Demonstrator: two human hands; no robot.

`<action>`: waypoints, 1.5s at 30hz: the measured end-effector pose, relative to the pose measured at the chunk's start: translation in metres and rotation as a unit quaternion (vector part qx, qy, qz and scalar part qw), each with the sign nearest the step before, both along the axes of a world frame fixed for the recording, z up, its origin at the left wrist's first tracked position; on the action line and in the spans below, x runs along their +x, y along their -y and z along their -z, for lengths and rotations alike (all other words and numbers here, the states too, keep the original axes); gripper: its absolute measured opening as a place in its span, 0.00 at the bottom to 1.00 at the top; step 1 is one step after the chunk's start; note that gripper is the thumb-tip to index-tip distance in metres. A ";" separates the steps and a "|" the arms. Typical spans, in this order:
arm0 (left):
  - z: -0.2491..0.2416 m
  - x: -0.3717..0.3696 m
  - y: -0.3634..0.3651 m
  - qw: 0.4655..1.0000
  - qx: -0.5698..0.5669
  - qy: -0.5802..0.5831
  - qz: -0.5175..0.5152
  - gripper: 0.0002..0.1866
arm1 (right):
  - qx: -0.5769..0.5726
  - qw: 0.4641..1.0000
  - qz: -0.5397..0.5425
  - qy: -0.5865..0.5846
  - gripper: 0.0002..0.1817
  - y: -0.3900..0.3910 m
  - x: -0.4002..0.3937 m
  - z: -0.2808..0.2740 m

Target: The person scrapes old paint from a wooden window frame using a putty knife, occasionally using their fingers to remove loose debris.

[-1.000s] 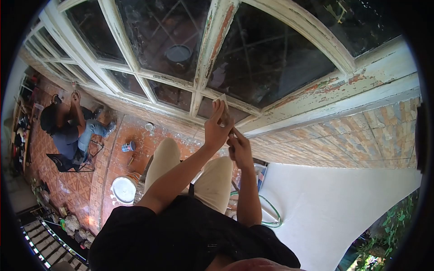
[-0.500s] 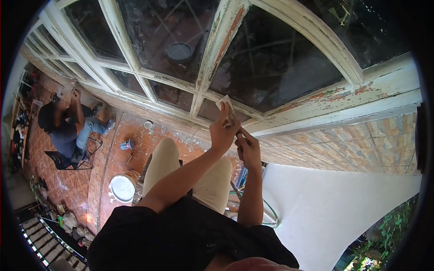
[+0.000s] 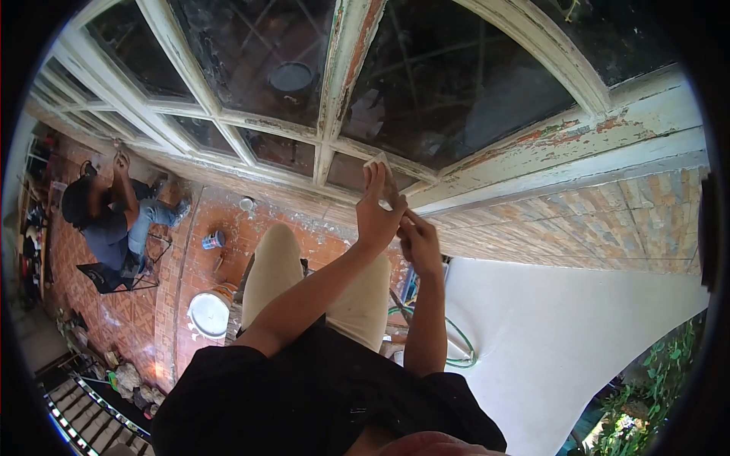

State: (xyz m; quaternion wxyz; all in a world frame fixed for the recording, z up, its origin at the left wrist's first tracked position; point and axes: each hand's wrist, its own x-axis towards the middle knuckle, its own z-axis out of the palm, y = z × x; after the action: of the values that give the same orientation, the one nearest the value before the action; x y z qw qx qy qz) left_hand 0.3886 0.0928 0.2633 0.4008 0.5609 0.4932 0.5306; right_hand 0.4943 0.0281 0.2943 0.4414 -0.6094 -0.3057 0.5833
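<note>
My left hand [image 3: 378, 219] is closed on a pale folded piece of sandpaper [image 3: 377, 160], pressed against the lower bar of the white window frame [image 3: 414, 169]. Paint on this frame is chipped, with reddish and greenish patches showing. Just right of it and a little lower, my right hand [image 3: 420, 242] has its fingers curled near the left hand's fingertips. Whatever lies between those fingers is hidden. Dark glass panes [image 3: 456, 83] fill the frame above both hands.
A person [image 3: 110, 220] sits on a folding chair at the left, hands raised by the frame. Below stand a white-lidded bucket [image 3: 208, 315], a blue can [image 3: 214, 240] and a small cup [image 3: 246, 204] on the tiled floor. A green hose [image 3: 464, 342] lies beside the white surface [image 3: 525, 327].
The view has shifted slightly, so the window frame sits a little further left and higher. My left hand and the sandpaper have moved slightly right along the lower bar. My right hand stays beside them.
</note>
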 end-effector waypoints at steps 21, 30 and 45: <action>-0.008 0.021 0.002 0.999 0.021 -0.005 -0.025 0.42 | 0.028 0.999 -0.036 0.029 0.21 -0.015 0.029 -0.011; -0.022 0.001 -0.001 0.998 -0.020 0.047 -0.023 0.43 | 0.026 0.994 -0.043 0.101 0.20 -0.018 0.008 -0.035; -0.014 -0.009 -0.008 1.000 0.021 0.008 -0.013 0.43 | 0.013 0.993 -0.007 0.114 0.18 -0.014 -0.015 -0.041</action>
State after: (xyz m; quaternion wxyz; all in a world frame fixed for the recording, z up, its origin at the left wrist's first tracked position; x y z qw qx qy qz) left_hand 0.3791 0.1004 0.2772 0.3855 0.5588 0.4859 0.5505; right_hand 0.4796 0.0424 0.3350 0.4076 -0.6641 -0.3652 0.5093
